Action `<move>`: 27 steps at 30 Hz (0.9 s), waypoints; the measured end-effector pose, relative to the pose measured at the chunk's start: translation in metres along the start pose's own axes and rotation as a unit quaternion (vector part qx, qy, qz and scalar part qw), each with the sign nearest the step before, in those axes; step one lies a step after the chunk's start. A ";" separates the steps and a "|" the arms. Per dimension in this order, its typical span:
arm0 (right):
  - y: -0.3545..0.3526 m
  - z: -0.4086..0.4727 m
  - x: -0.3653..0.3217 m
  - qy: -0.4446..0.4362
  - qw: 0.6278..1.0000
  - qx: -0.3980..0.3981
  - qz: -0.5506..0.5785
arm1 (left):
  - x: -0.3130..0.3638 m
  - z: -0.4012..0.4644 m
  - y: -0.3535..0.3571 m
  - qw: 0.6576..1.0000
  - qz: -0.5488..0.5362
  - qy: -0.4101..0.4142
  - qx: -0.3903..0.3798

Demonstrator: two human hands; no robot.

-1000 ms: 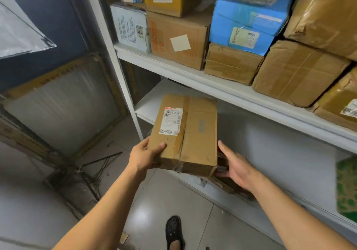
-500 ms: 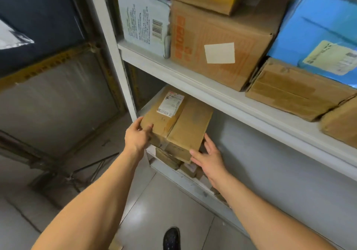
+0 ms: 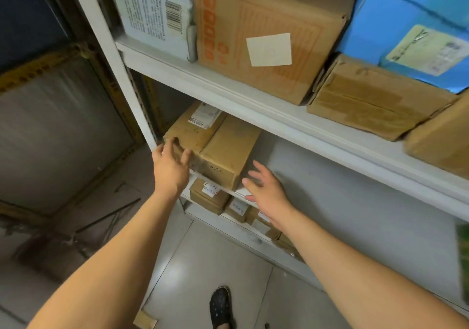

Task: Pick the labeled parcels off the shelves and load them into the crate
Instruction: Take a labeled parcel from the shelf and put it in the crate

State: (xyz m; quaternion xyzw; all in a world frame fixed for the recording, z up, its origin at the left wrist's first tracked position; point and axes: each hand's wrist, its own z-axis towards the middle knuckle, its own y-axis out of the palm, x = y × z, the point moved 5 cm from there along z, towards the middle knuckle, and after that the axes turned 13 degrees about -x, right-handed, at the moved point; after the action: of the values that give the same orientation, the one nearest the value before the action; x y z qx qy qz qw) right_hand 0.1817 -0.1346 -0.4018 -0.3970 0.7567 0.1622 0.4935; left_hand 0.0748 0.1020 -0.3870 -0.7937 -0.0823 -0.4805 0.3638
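Note:
A brown cardboard parcel [image 3: 215, 140] with a white shipping label lies on the left end of the middle shelf [image 3: 330, 176], partly under the shelf above. My left hand [image 3: 171, 166] touches its near left corner with spread fingers. My right hand [image 3: 266, 191] hovers just right of the parcel's near end, fingers straight and apart, holding nothing. Below, on the lowest shelf, sit small labeled parcels [image 3: 210, 196]. No crate is in view.
The upper shelf [image 3: 253, 95] carries a large brown box with orange print [image 3: 266, 36], a white printed box [image 3: 154, 11], a blue box [image 3: 416, 24] and flat brown parcels [image 3: 375, 100]. A white upright post [image 3: 109, 57] stands left. My shoe [image 3: 220, 308] is on the tiled floor.
The parcel went from held in front of me onto the middle shelf and slid deeper in. Both hands have let go, and the right hand has drawn off to the right.

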 end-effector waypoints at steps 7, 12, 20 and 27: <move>-0.049 -0.096 0.019 -0.015 0.988 0.042 -0.144 | 0.028 -0.116 0.081 0.990 0.101 0.062 -0.079; -0.099 -0.196 0.067 -0.022 0.978 0.083 -0.192 | 0.060 -0.199 0.151 0.969 0.156 0.129 -0.143; -0.198 -0.362 0.163 0.026 0.961 0.183 -0.204 | 0.098 -0.316 0.266 0.943 0.202 0.170 -0.204; -0.276 -0.452 0.214 0.053 0.943 0.250 -0.212 | 0.142 -0.384 0.362 0.911 0.239 0.190 -0.276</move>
State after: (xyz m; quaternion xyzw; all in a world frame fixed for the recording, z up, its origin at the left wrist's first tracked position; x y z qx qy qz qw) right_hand 0.0702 -0.6913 -0.3404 -0.4197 0.6964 -0.1618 0.5592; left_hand 0.0531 -0.4426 -0.3450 -0.7521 0.3169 -0.5244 0.2426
